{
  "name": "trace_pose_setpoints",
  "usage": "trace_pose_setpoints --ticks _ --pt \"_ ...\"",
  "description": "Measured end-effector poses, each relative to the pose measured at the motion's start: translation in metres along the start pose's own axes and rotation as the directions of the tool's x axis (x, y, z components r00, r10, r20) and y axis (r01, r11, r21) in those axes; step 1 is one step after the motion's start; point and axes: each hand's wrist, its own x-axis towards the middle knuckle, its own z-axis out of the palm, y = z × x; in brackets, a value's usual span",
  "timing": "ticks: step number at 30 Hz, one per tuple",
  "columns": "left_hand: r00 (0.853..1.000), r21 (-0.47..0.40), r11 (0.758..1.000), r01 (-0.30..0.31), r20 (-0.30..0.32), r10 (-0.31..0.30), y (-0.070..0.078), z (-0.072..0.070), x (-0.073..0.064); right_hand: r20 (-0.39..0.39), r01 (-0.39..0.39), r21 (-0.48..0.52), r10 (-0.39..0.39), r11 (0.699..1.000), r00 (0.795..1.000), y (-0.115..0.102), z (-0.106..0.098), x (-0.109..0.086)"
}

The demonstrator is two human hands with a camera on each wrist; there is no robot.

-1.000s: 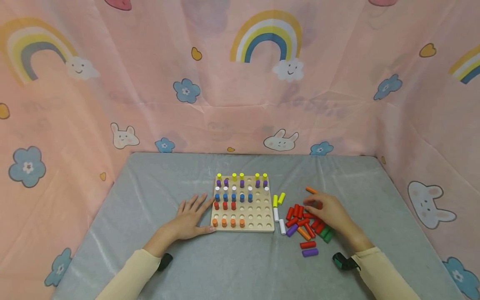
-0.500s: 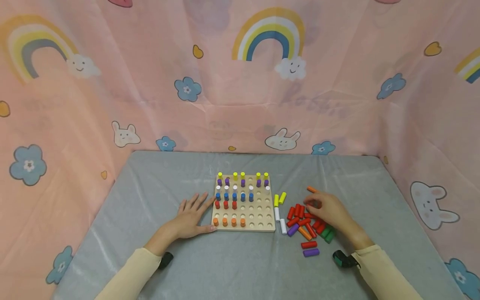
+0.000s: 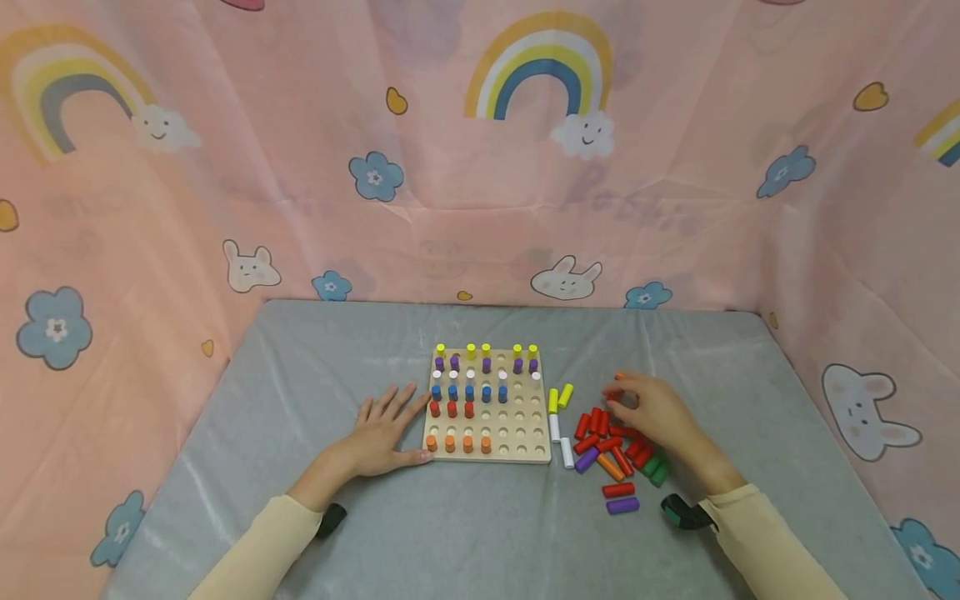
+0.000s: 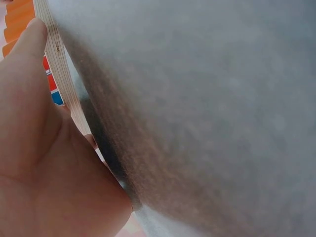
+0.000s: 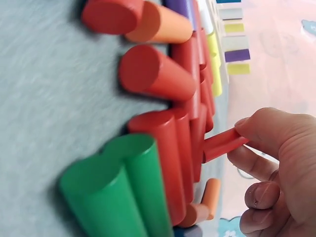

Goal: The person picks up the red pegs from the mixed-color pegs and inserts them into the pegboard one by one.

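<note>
My left hand [image 3: 378, 442] lies flat with spread fingers at the left edge of a wooden pegboard [image 3: 512, 422]. In the left wrist view, its thumb [image 4: 32, 39] presses against the board's side. Rows of yellow, purple, white, blue, red and orange pegs stand in the board's holes. Over the loose pile on the right, my right hand [image 3: 660, 414] pinches a red peg [image 5: 224, 144] between thumb and forefinger, its other fingers curled beneath. Loose red pegs [image 3: 587, 443] lie just below that hand, with two green pegs [image 5: 98, 187] at the near side of the pile.
Yellow pegs [image 3: 552, 401] and white pegs [image 3: 566, 452] lie between board and pile. A purple peg [image 3: 622, 506] and a red peg [image 3: 618, 490] lie nearer the front. Pink patterned cloth [image 3: 465, 233] hangs behind and beside the grey-covered table [image 3: 480, 533].
My right hand has risen a little away from the pile, and a red peg now shows between its fingertips. The left hand keeps its place at the board.
</note>
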Motion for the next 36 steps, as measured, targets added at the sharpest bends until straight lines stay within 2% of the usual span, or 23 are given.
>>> trace_pose_setpoints --ticks 15,20,27,36 --pt "1.0 -0.007 1.0 0.005 0.022 -0.005 0.002 -0.003 0.0 -0.025 0.06 -0.008 -0.06 0.998 0.998 -0.017 -0.001 0.008" --pt "1.0 -0.006 1.0 0.01 0.018 -0.01 0.003 -0.003 -0.001 -0.031 0.049 0.044 -0.047 0.998 0.998 -0.026 0.003 0.01" --pt "1.0 -0.01 1.0 0.009 0.008 -0.009 0.002 -0.001 0.0 -0.083 0.113 0.09 -0.105 0.99 0.991 -0.039 0.01 0.014" --pt "1.0 0.0 1.0 0.009 0.002 -0.009 0.0 0.0 0.001 -0.082 0.113 0.175 -0.1 0.978 0.992 -0.053 0.018 0.017"
